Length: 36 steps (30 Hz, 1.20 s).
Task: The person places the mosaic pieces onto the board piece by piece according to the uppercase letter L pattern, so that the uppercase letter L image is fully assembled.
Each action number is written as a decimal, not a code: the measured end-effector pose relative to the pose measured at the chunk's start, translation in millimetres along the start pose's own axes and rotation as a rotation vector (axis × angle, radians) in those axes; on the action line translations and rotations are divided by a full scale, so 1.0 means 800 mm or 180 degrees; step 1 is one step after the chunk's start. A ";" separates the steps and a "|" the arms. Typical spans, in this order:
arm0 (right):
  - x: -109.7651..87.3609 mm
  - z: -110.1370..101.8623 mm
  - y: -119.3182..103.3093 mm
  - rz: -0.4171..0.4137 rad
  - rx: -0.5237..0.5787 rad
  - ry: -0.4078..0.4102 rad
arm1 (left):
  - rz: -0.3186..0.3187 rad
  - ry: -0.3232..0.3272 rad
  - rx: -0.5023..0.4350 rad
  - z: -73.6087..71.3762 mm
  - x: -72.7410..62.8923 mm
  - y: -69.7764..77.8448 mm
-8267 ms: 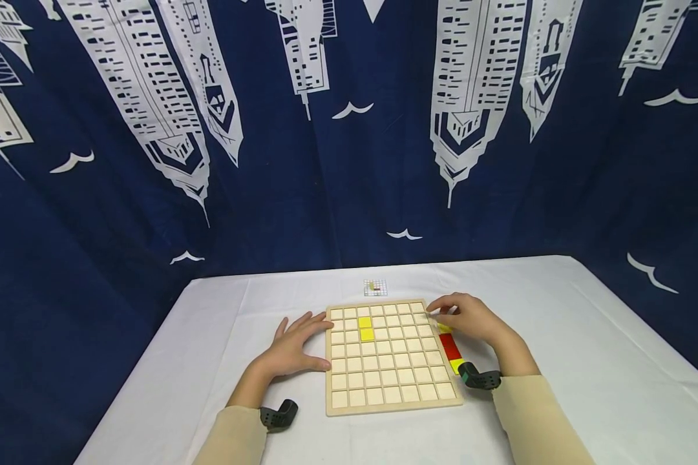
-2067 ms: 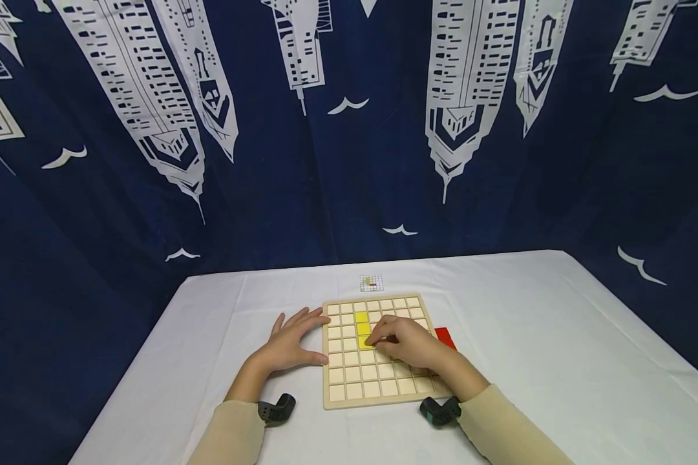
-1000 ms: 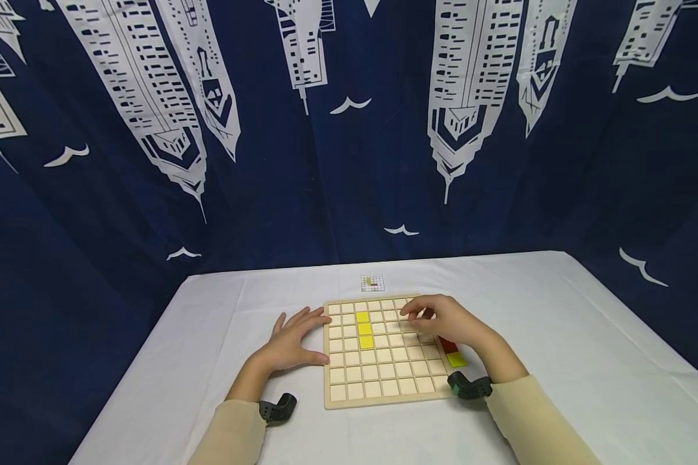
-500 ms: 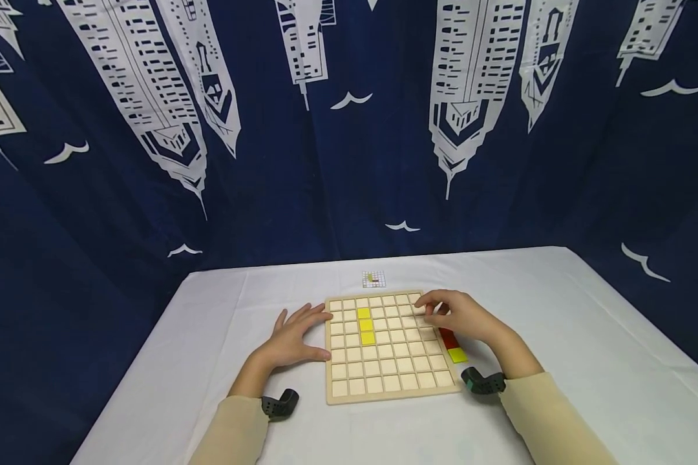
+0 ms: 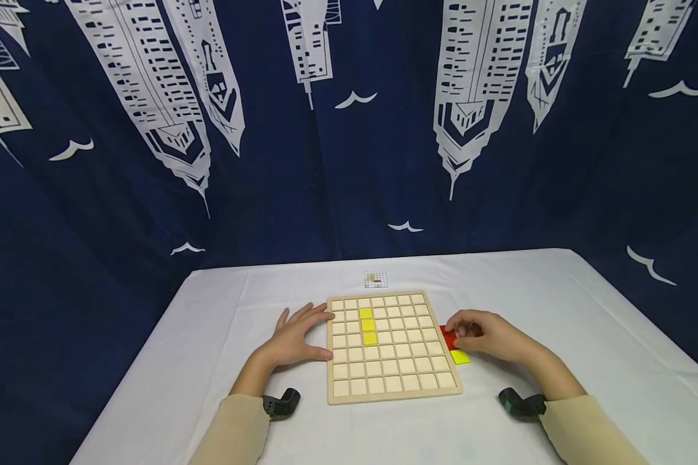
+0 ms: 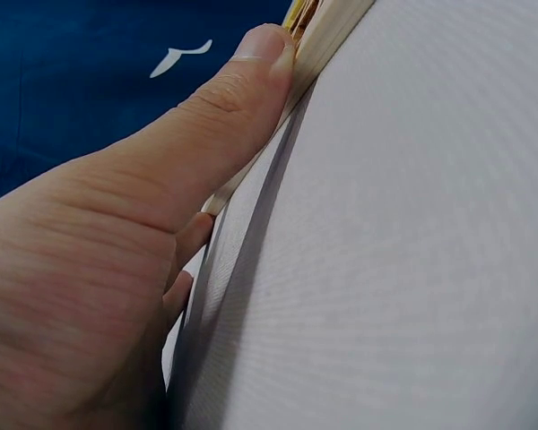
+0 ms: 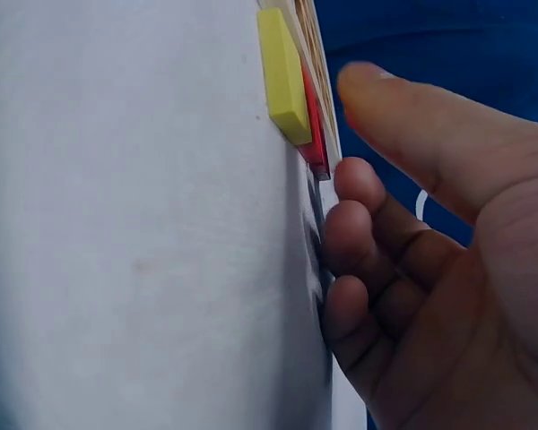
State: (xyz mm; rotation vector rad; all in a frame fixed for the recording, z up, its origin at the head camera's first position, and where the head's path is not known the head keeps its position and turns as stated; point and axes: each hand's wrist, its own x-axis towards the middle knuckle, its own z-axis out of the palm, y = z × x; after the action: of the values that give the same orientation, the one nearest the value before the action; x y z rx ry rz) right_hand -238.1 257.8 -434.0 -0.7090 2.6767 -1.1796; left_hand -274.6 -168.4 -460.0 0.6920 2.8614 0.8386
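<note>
My right hand [image 5: 488,334], right of centre, is at the red piece [image 5: 448,339], thumb and fingertips apart; whether they touch it I can't tell. A yellow tile [image 5: 460,357] lies just below it, beside the board [image 5: 388,352], so a sloppy pinch could knock that askew. My left hand [image 5: 295,339], left of centre, spreads its thumb and forefinger against the board's edge; pushing too hard could shove board into tiles.
</note>
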 end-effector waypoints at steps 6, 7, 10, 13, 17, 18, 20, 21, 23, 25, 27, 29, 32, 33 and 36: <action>-0.005 -0.002 0.005 0.0055 0.0034 -0.0304 | 0.0013 -0.0013 0.0027 0.000 0.000 0.001; -0.006 -0.002 0.005 0.0066 0.0011 -0.0341 | 0.0017 -0.0006 0.0028 0.000 0.000 0.000; -0.006 -0.002 0.002 0.0090 -0.0034 -0.0436 | -0.0001 -0.0002 0.0023 -0.001 -0.001 0.000; -0.007 -0.001 -0.001 0.0099 -0.0049 -0.0472 | 0.0000 -0.0006 0.0001 -0.001 -0.001 0.000; -0.006 0.001 -0.001 0.0055 -0.0078 -0.0410 | 0.0017 -0.0008 -0.0013 -0.001 -0.002 -0.001; -0.005 0.001 -0.001 0.0064 -0.0078 -0.0387 | 0.0014 -0.0008 -0.0010 -0.001 -0.002 -0.001; -0.004 0.002 0.001 0.0054 -0.0092 -0.0342 | 0.0008 -0.0005 -0.0013 -0.001 -0.002 -0.001; -0.003 0.003 0.001 0.0065 -0.0101 -0.0317 | 0.0006 -0.0001 -0.0010 -0.002 -0.002 -0.001; -0.002 0.004 0.003 0.0060 -0.0102 -0.0273 | -0.0001 -0.0008 -0.0008 -0.002 -0.002 -0.001; -0.003 0.005 0.005 0.0017 -0.0112 -0.0221 | 0.0010 -0.0003 -0.0013 -0.002 -0.002 0.000; -0.003 0.006 0.006 -0.0022 -0.0131 -0.0150 | 0.0016 -0.0001 -0.0014 -0.002 -0.002 0.000; -0.003 0.007 0.007 -0.0047 -0.0141 -0.0085 | 0.0017 0.0001 -0.0020 -0.002 -0.002 0.000; -0.004 0.008 0.008 -0.0061 -0.0137 -0.0012 | 0.0015 0.0005 -0.0014 -0.001 -0.001 0.001; -0.004 0.008 0.008 -0.0058 -0.0135 0.0000 | 0.0013 0.0006 -0.0013 -0.001 -0.001 0.001; -0.004 0.008 0.009 -0.0050 -0.0131 0.0022 | 0.0008 0.0005 -0.0009 0.000 -0.001 0.002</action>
State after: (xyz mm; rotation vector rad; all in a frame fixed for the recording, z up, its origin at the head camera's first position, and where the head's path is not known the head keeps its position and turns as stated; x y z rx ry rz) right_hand -235.8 259.4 -443.7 -0.7346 2.7132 -1.1358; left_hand -273.6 -167.8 -459.3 0.6952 2.8606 0.8437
